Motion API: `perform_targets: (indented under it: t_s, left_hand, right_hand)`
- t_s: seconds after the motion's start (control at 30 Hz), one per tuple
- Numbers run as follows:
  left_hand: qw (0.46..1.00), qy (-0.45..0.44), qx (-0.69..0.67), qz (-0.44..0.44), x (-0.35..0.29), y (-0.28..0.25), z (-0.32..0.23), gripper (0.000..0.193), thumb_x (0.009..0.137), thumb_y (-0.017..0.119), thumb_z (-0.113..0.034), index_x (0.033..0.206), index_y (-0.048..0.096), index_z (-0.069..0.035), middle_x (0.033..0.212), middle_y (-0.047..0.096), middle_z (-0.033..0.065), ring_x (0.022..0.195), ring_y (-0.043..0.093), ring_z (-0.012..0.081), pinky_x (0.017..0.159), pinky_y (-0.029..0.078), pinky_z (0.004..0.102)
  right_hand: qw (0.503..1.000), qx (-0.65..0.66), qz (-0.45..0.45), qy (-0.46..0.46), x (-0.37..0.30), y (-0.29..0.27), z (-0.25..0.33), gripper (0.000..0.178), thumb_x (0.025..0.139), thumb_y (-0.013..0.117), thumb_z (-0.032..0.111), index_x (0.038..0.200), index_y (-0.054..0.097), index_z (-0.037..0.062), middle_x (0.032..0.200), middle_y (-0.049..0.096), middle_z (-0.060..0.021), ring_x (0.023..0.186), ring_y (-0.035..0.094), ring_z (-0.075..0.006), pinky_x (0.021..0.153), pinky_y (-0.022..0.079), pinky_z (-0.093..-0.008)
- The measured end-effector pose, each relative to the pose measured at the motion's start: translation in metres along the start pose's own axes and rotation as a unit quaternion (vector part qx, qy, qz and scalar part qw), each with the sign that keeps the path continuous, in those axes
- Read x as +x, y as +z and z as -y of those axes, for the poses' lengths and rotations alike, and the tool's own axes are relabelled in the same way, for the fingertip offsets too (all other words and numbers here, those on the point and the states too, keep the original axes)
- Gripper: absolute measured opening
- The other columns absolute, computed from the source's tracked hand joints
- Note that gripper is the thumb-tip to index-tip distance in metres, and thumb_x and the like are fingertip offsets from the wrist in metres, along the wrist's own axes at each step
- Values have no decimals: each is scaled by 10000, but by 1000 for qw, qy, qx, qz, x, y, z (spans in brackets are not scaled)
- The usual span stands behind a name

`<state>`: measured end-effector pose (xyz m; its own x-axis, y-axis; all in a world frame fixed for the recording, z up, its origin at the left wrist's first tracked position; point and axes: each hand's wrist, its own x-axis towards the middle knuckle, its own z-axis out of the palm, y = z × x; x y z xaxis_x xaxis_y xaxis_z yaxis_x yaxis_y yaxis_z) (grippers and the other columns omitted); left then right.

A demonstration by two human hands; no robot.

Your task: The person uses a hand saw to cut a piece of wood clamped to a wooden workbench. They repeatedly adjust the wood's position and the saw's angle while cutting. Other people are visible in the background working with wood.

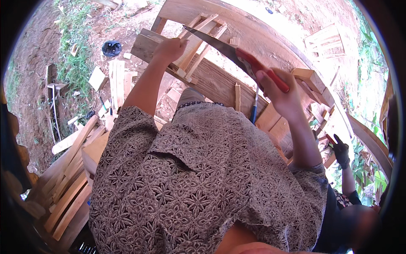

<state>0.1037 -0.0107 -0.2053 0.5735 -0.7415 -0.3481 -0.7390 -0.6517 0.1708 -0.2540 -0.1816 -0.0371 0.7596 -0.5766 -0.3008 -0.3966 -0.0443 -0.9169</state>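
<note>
sawing underway: right hand [282, 94] grips the handsaw [237, 57], left hand [170, 48] clamps the plank [146, 45] beside the blade; next stroke needs steady bracing.

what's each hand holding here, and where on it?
Right hand grips a hand saw by its red handle. Left hand presses on a wooden board near the cut; grip not clear.

Saw [220, 46]: dull grey metal blade, glossy red plastic handle. Wood slats [198, 42]: pale, rough-sawn, matt. Long plank [220, 80]: brown wood, coarse grain. Shirt [198, 182]: patterned woven cloth, matt. Co-worker's glove [341, 150]: dark fabric. Ground [38, 72]: dry rough dirt.
</note>
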Motion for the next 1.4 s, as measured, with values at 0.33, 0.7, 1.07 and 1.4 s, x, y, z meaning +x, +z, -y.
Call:
perform_targets:
  t_s: [0.33, 0.7, 1.07, 1.4]
  left_hand:
    - [999, -15, 27, 41, -2, -21, 2, 606, 1051, 393, -541, 1069, 710, -25, 1041, 736, 222, 1014, 695, 428, 906, 534, 545]
    - [1000, 3, -6, 11, -3, -20, -8, 651, 1051, 397, -520, 961, 707, 45, 955, 707, 292, 961, 679, 468, 886, 507, 557]
    - [1000, 6, -13, -11, -11, -7, -15, 605, 1053, 422, -491, 943, 700, 35, 895, 709, 271, 891, 690, 456, 833, 524, 552]
    - [1000, -5, 0, 17, -6, -26, -16, 611, 1052, 423, -519, 1011, 722, 12, 982, 732, 244, 973, 699, 430, 878, 542, 540]
  right_hand:
    - [998, -18, 57, 23, 47, -1, 20, 388, 998, 678, 350, 788, 677, 24, 627, 538, 30, 615, 497, -55, 570, 401, -263]
    - [999, 27, 35, 4, -1, -8, -23, 399, 1016, 664, 307, 733, 619, 30, 621, 526, 30, 612, 485, -48, 553, 374, -251]
    - [998, -46, 38, -12, 60, 32, 6, 368, 1006, 666, 291, 783, 668, -1, 627, 566, -8, 609, 507, -58, 543, 400, -270]
    - [999, 38, 34, -9, 80, 65, -138, 400, 995, 690, 439, 868, 679, 60, 692, 583, 32, 621, 503, -47, 561, 386, -231]
